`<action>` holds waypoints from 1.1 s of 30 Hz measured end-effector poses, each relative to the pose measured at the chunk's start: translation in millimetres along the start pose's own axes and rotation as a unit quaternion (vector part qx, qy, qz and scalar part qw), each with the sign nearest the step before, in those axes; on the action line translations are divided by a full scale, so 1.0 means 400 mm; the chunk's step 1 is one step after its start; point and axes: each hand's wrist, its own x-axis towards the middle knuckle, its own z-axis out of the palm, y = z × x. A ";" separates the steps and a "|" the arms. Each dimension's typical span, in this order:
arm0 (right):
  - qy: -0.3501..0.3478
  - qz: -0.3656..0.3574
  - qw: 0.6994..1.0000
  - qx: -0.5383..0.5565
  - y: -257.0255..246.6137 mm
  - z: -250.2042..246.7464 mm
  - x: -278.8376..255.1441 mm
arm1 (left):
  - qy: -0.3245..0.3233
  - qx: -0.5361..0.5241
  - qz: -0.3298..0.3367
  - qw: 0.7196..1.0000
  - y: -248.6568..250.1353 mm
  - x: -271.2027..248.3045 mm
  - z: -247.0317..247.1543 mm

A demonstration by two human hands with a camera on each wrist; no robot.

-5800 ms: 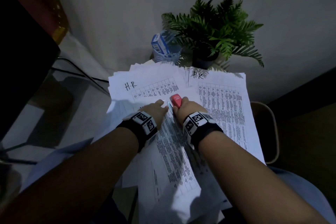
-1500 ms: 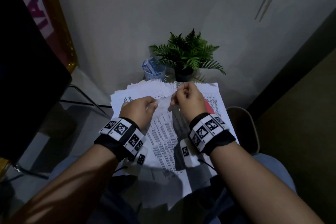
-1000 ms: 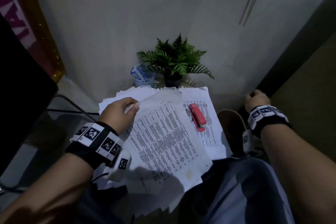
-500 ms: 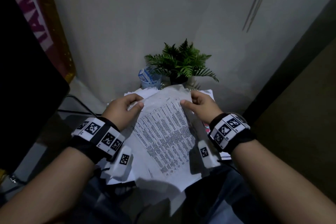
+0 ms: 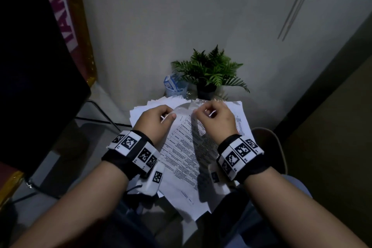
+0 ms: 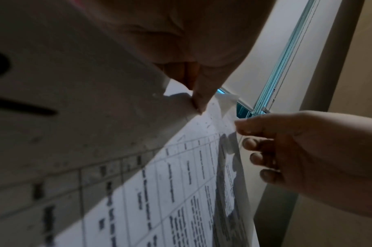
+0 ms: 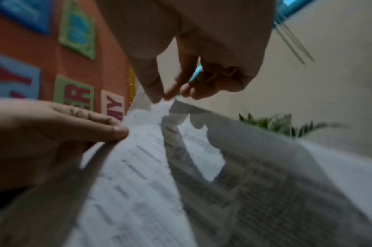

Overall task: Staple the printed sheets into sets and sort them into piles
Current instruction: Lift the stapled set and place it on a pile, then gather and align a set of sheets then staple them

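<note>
A set of printed sheets with table text is held up, tilted, over the paper piles. My left hand pinches its top left edge between thumb and fingers, as the left wrist view shows at the sheets. My right hand pinches the top edge close by, with its fingertips meeting on a lifted corner of the sheets. One sheet's corner is peeled a little apart from the rest. The red stapler is hidden behind the raised sheets.
Two white paper piles lie on the small table, the left pile and the right pile. Behind them stand a potted fern and a blue mesh cup. A dark chair stands left, another chair's rim right.
My right hand came back from the far right and took the sheets, then slid from their right edge up to the top corner. Both hands now sit closer together at the top edge.
</note>
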 end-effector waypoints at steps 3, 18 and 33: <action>-0.087 0.095 0.991 0.042 -0.010 0.005 -0.015 | -0.005 -0.001 0.013 1.000 0.010 -0.006 0.009; -0.096 0.104 0.989 0.036 -0.013 0.031 -0.003 | 0.004 0.006 0.043 0.999 0.033 -0.007 0.027; 0.100 -0.007 0.995 0.013 0.046 -0.029 0.101 | -0.058 0.101 -0.027 0.993 0.011 0.049 0.054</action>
